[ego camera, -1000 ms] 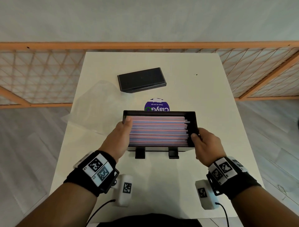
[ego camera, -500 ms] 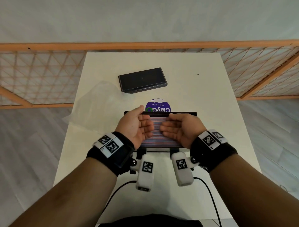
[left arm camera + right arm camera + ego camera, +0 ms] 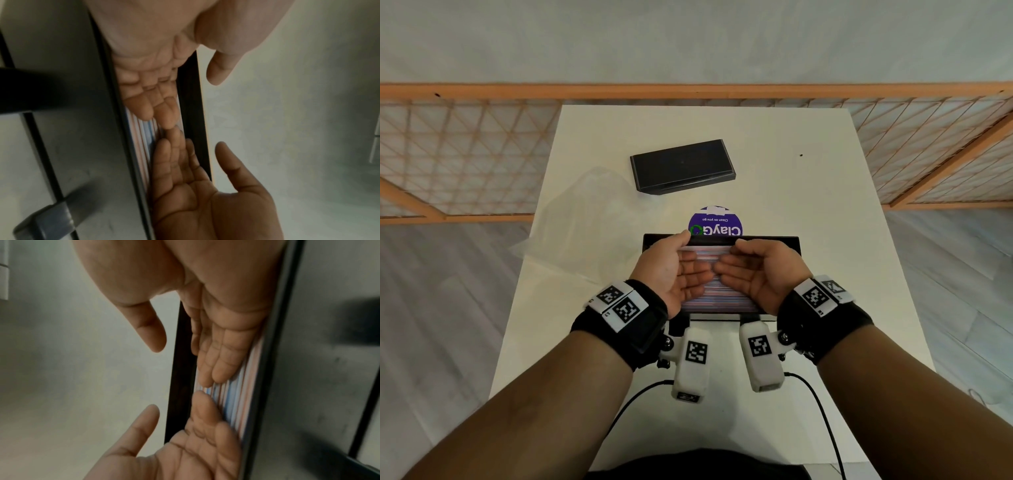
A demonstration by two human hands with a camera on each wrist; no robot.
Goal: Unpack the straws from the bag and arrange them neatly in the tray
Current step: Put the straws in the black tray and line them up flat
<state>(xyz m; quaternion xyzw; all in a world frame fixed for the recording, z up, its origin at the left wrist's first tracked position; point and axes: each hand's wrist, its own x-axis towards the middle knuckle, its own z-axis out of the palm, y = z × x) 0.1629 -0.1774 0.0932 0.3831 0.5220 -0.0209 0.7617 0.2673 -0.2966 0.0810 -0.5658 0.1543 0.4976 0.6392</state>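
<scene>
One white table (image 3: 791, 192) w/ wood lattice railing (image 3: 465, 144) behind.

A black rectangular box (image 3: 682, 167) lay flat on the white table (image 3: 808, 212), toward the far side. A purple round sticker (image 3: 717, 224), lettering upside down, sat near the table's middle. An orange lattice fence (image 3: 458, 150) stood behind the table.

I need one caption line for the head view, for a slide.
Both hands, left hand and right hand, lie flat on the striped straws in the black tray.
</scene>
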